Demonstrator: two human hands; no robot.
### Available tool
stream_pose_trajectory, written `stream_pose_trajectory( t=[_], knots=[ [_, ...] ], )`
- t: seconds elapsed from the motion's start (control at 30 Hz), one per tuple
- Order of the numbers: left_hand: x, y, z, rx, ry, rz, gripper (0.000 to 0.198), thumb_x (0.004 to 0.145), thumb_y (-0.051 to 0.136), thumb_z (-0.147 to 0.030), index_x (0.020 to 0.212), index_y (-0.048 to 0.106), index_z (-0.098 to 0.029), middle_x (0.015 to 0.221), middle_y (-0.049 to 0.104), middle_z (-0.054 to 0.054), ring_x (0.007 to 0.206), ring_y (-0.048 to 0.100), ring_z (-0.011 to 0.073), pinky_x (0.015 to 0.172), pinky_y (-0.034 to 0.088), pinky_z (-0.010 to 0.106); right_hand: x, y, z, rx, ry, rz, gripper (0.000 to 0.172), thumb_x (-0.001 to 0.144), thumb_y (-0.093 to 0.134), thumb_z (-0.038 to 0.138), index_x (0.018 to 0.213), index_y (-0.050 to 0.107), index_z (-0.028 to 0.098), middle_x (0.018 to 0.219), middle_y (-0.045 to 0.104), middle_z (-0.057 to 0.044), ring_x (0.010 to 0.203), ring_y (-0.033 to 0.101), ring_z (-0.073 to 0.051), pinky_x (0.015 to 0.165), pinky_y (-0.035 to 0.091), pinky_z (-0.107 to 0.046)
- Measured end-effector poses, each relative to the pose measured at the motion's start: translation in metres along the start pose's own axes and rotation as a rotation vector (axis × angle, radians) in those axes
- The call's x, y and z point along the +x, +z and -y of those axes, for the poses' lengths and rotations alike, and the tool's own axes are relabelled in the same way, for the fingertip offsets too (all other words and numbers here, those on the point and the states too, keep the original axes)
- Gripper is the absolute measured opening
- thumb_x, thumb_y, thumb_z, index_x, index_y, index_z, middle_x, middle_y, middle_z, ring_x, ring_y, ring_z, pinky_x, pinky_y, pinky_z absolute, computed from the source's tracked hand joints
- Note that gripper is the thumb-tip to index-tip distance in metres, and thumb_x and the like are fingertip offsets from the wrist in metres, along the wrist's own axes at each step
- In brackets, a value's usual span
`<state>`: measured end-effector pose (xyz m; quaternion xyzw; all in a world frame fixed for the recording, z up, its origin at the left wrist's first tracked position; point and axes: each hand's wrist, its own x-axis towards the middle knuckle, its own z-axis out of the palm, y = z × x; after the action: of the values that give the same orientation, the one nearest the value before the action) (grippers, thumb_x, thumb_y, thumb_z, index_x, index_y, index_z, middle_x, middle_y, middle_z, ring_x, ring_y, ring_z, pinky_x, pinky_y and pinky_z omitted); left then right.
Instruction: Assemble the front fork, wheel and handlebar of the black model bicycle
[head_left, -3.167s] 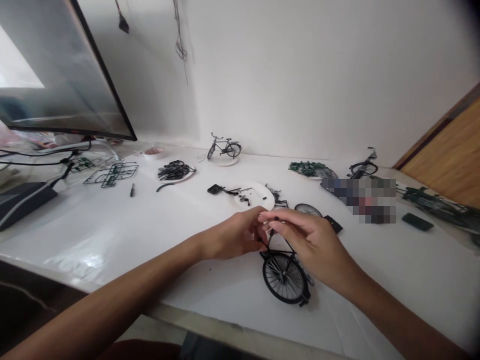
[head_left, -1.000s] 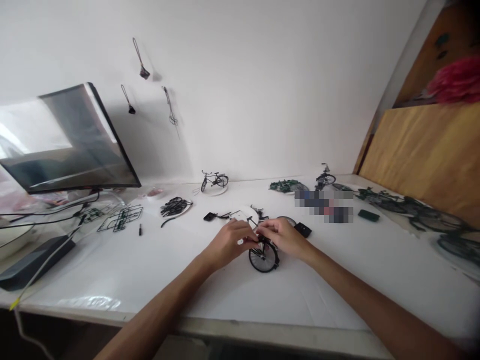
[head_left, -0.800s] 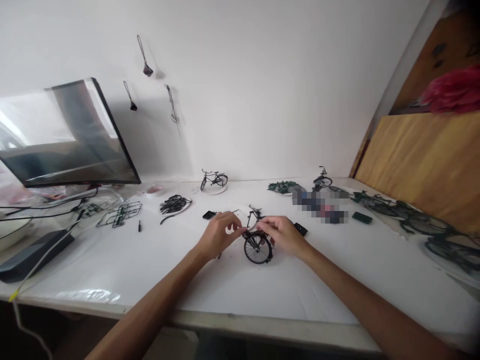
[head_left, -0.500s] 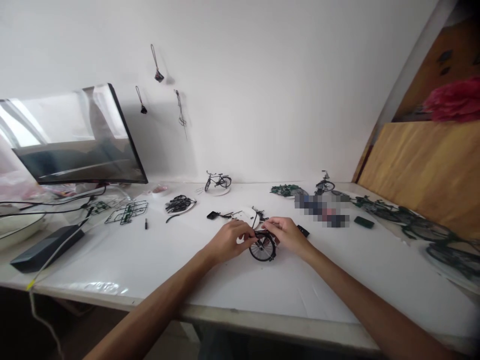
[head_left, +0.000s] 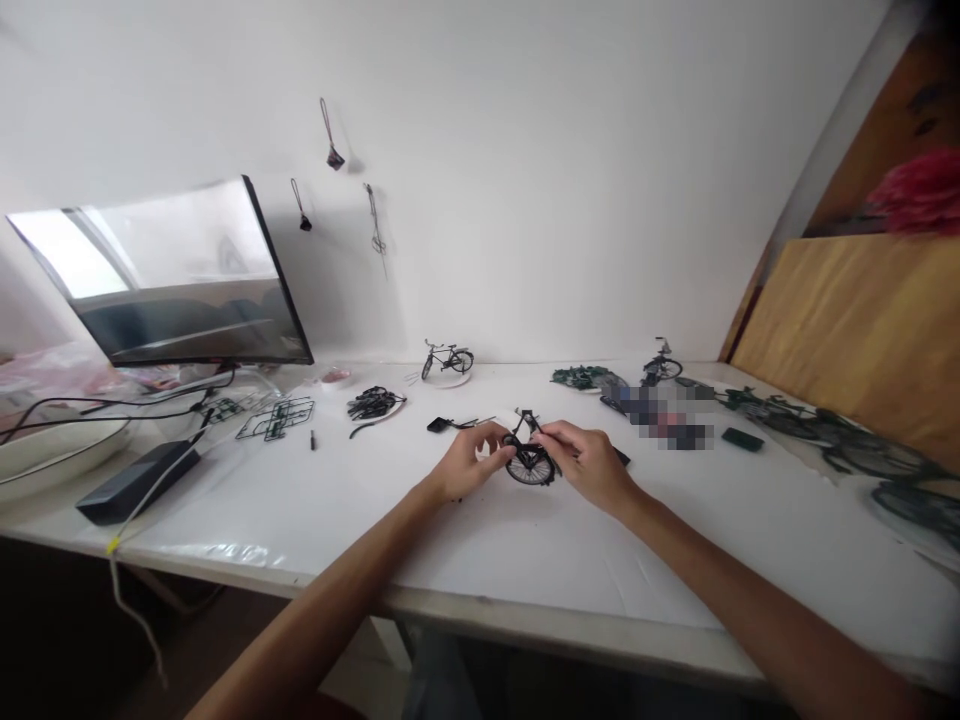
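The left hand [head_left: 471,462] and right hand [head_left: 589,462] hold a small black model bicycle [head_left: 529,464] between them, just above the white table [head_left: 480,570]. Fingers on both hands are curled closed on its frame and wheel. Another model bicycle [head_left: 448,360] stands farther back on a white plate [head_left: 454,381]

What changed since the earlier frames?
The black miniature bicycle has tilted up from the white table, its spoked wheel apparently lifted, held between left hand and right hand; neither let go. The view swung up. The other model bicycle on its white plate and the green sprue frames stayed put.
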<state>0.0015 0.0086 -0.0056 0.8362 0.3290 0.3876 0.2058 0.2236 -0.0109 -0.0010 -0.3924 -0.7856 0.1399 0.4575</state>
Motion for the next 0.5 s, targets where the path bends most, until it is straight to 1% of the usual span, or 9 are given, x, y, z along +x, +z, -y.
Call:
stream_pose_trajectory(
  t=[0.1, 0.17, 0.37, 0.5],
  knots=[
    [-0.001, 0.001, -0.004, 0.031, 0.045, -0.022, 0.021, 0.091, 0.059, -0.037, 0.097, 0.060, -0.017, 0.085, 0.064, 0.002, 0.078, 0.058, 0.0151, 0.073, 0.045, 0.027, -0.001, -0.001, 0.001, -0.065, -0.105, -0.011, 0.019, 0.097, 0.053, 0.033, 0.099, 0.067, 0.022, 0.092, 0.075, -0.005, 0.077, 0.069, -0.019, 0.074, 0.052, -0.030],
    [-0.002, 0.001, -0.006, 0.056, 0.081, -0.041, 0.019, 0.089, 0.062, -0.034, 0.099, 0.059, -0.017, 0.088, 0.064, 0.003, 0.080, 0.059, 0.0154, 0.075, 0.046, 0.028, -0.002, -0.002, -0.001, -0.098, -0.165, -0.026, 0.017, 0.097, 0.052, 0.030, 0.102, 0.067, 0.022, 0.094, 0.076, -0.006, 0.079, 0.071, -0.019, 0.077, 0.053, -0.031],
    [-0.001, -0.001, -0.010, 0.177, 0.182, -0.113, 0.018, 0.088, 0.061, -0.028, 0.103, 0.060, -0.017, 0.089, 0.067, 0.005, 0.083, 0.061, 0.0184, 0.084, 0.044, 0.035, -0.001, -0.003, -0.007, -0.178, -0.316, -0.070, 0.014, 0.097, 0.054, 0.023, 0.104, 0.066, 0.020, 0.094, 0.077, -0.006, 0.082, 0.073, -0.019, 0.078, 0.057, -0.031],
    [0.000, 0.000, -0.011, 0.237, 0.220, -0.162, 0.021, 0.091, 0.059, -0.027, 0.110, 0.060, -0.018, 0.097, 0.070, 0.007, 0.091, 0.063, 0.0206, 0.088, 0.042, 0.037, 0.000, -0.004, -0.008, -0.234, -0.387, -0.111, 0.015, 0.094, 0.057, 0.018, 0.107, 0.065, 0.021, 0.094, 0.077, -0.006, 0.081, 0.074, -0.019, 0.074, 0.058, -0.031]
  ],
)
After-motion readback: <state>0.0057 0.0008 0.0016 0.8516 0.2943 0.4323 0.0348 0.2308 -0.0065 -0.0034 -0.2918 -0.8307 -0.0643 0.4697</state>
